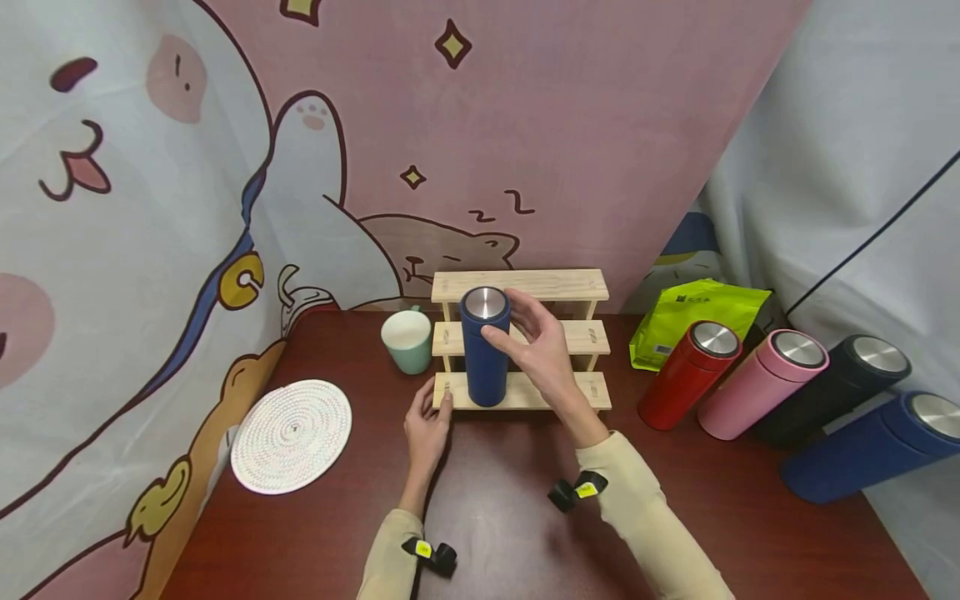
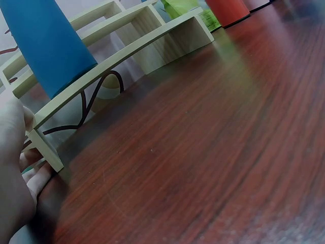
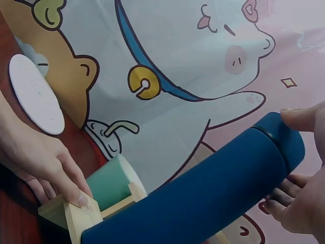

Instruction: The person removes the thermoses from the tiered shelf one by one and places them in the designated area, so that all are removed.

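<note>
A blue thermos [image 1: 486, 367] with a steel-topped lid stands upright on the lowest step of a three-step wooden shelf [image 1: 525, 286]. My right hand [image 1: 546, 357] holds it near the lid, thumb on the front side and fingers round the back. At the shelf's lower left corner, my left hand [image 1: 426, 429] grips the end of the bottom step, its thumb on top. In the left wrist view the thermos [image 2: 48, 46] rests on the front board, and part of the left hand [image 2: 12, 157] lies against the shelf's end.
Left of the shelf stands a mint-green mug [image 1: 408, 354], with a round white woven mat [image 1: 292, 437] further left. To the right are a lime-green pouch [image 1: 675, 321] and red [image 1: 678, 383], pink [image 1: 753, 392], black [image 1: 817, 396] and blue thermoses [image 1: 862, 454]. A printed cloth hangs behind.
</note>
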A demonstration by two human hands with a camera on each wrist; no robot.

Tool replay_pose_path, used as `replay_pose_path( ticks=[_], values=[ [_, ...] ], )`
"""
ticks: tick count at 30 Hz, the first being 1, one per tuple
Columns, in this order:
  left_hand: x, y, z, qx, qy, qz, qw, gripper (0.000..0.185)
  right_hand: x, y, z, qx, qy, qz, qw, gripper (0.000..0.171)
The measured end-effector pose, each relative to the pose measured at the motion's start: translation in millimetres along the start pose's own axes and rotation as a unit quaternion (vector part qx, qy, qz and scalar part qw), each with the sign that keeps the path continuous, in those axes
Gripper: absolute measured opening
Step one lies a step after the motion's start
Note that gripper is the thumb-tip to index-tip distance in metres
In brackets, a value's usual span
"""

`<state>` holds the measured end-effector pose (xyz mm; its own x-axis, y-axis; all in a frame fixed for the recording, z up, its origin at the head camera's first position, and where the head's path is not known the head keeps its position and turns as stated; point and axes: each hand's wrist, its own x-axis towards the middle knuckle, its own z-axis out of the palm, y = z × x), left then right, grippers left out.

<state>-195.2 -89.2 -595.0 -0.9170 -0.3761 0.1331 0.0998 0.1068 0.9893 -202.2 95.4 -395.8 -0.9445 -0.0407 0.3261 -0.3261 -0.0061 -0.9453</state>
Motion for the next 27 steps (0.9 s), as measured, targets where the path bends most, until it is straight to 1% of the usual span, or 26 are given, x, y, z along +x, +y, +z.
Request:
replay_pose_path(
  ticks=[5, 7, 9, 13, 14, 16, 20, 21, 23, 27],
  values=[
    [-0.7, 1.7, 2.0, 0.003, 0.005, 0.007, 1.0, 0.045, 4.1, 2.8, 6.5, -0.025, -0.003, 0.004, 1.0, 0.072],
    [-1.8, 4.7, 2.6, 0.003, 0.007, 0.007, 0.9999, 0.045, 5.4, 3.5, 8.5, -0.034, -0.004, 0.01, 0.999, 0.074],
    [-3.4, 10.0, 2.3, 0.004, 0.005, 0.005, 1.0, 0.046, 6.5, 4.1, 9.7, -0.042, -0.005, 0.014, 0.999, 0.076],
    [-8.2, 28.6, -1.2, 0.007, -0.009, 0.002, 0.9999, 0.046, 7.6, 4.3, 10.6, -0.056, -0.005, 0.013, 0.998, 0.076],
    [-8.3, 29.4, -1.4, 0.008, -0.012, 0.001, 0.9999, 0.046, 7.7, 4.0, 10.7, -0.057, -0.005, 0.011, 0.998, 0.076],
    [-7.8, 27.5, -1.1, 0.007, -0.01, 0.001, 0.9999, 0.046, 7.6, 3.1, 10.8, -0.059, -0.006, 0.01, 0.998, 0.076],
    [-2.8, 8.6, 2.5, 0.006, 0.003, -0.001, 1.0, 0.046, 7.2, 1.6, 10.5, -0.063, -0.006, 0.011, 0.998, 0.074],
    [-2.2, 5.9, 2.6, 0.007, 0.005, -0.001, 1.0, 0.046, 7.0, 1.4, 10.5, -0.066, -0.004, 0.011, 0.998, 0.073],
    [-1.4, 2.2, 2.2, 0.006, 0.006, -0.001, 1.0, 0.045, 6.5, 1.3, 10.4, -0.07, 0.0, 0.011, 0.998, 0.073],
    [-1.6, 0.8, 0.9, 0.005, 0.001, -0.002, 1.0, 0.044, 3.8, 2.4, 8.3, -0.073, 0.011, 0.006, 0.997, 0.072]
  ],
)
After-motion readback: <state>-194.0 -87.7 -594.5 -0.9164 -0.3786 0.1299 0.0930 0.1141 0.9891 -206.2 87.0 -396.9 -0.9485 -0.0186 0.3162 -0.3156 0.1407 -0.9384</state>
